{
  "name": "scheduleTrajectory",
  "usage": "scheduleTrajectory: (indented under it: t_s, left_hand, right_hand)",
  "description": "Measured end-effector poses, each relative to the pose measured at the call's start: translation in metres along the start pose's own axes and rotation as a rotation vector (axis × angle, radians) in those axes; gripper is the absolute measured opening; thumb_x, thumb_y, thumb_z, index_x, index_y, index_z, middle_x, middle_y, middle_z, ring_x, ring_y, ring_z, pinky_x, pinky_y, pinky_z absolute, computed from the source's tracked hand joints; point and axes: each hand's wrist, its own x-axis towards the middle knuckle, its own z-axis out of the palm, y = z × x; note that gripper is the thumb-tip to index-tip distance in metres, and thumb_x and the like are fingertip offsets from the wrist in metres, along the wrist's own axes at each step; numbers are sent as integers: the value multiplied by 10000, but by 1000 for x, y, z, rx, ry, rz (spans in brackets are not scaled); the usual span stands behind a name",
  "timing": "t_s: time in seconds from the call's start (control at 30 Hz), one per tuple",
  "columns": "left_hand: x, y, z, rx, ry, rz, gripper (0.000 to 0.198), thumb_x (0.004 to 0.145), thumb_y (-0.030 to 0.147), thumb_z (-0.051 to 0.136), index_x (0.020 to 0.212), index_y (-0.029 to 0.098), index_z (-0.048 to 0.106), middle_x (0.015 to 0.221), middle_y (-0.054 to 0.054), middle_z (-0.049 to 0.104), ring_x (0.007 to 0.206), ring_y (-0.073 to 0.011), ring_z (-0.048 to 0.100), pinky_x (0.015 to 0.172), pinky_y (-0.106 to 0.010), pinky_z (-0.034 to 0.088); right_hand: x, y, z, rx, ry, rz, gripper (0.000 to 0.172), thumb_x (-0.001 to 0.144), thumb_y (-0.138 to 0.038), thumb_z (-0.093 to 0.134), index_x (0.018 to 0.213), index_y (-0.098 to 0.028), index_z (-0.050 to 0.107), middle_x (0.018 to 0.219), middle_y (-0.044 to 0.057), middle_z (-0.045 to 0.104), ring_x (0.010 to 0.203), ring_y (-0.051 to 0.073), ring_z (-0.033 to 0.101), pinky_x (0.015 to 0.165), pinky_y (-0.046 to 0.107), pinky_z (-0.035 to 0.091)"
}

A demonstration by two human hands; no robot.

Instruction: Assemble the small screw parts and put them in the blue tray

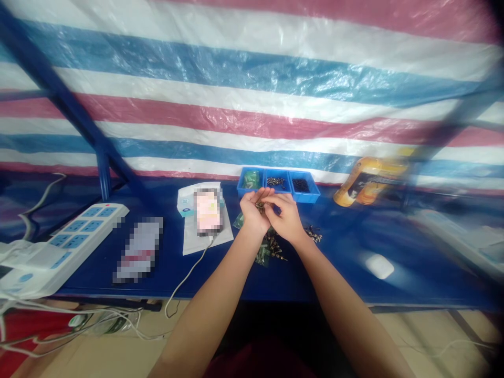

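My left hand (254,216) is cupped palm up, holding a small heap of brass-coloured screws (260,207). Over that palm, my right hand (289,218) has its thumb and fingertips pinched together at the heap; what lies between them is too small to make out. Beneath my hands, a loose pile of similar screws (275,248) lies on the blue table, with small green plastic packets (262,254) beside it. More dark screws (314,234) are scattered to the right of my right wrist.
Behind my hands stands a blue tray (313,198) in three sections, with green packets, brass-coloured screws and black screws. A phone (208,212) on white packaging, a blurred flat object (139,249) and a power strip (79,231) lie left. Orange bottles (360,181) and a white case (379,266) are right.
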Motion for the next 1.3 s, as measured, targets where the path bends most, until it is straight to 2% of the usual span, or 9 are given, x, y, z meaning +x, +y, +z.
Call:
scheduleTrajectory:
  t_s: [0.13,0.3,0.47,0.6,0.77,1.03,1.3]
  left_hand:
    - [1,0,0,-10,-8,-3,188,788,215,520,812,111,674,860,-132,708,925,-243,723,823,-321,585]
    - [1,2,-1,-14,13,-9,198,789,219,525,862,116,678,907,-139,711,957,-257,719,810,-326,592]
    - [2,2,0,-32,26,2,191,781,212,538,884,126,675,899,-133,709,954,-259,720,812,-328,597]
    - [0,4,1,-37,42,25,202,782,214,536,878,98,672,909,-153,711,925,-258,727,791,-316,600]
    - [0,9,0,-46,56,65,234,803,235,538,942,111,679,965,-153,724,939,-263,733,775,-319,611]
    - [5,11,-2,-20,56,84,238,821,251,536,962,124,680,971,-145,731,941,-264,735,770,-321,619]
    - [4,8,-1,37,67,107,237,824,255,527,926,104,678,985,-163,724,940,-255,735,780,-304,613]
  right_hand:
    - [1,-1,0,10,9,9,173,905,-219,586,978,-278,732,1004,16,756,942,250,623,904,467,440]
    - [1,-1,-2,15,16,52,163,884,-234,629,993,-286,739,945,18,757,942,257,621,906,471,449]
    - [2,-4,-4,42,25,30,84,894,-299,671,927,-299,749,958,6,760,965,253,621,939,478,431]
    - [4,-7,-8,98,-43,-15,57,880,-307,697,862,-279,743,920,7,752,904,229,637,933,454,437]
    - [5,-5,-16,207,-230,-9,109,904,-321,665,867,-270,753,885,10,759,811,208,653,856,413,483]
    - [4,-1,-22,248,-334,10,130,908,-274,651,976,-278,762,975,18,762,923,218,657,884,407,503]
    - [4,-7,-19,320,-335,49,119,886,-240,640,952,-245,739,952,25,751,887,202,671,823,367,513]
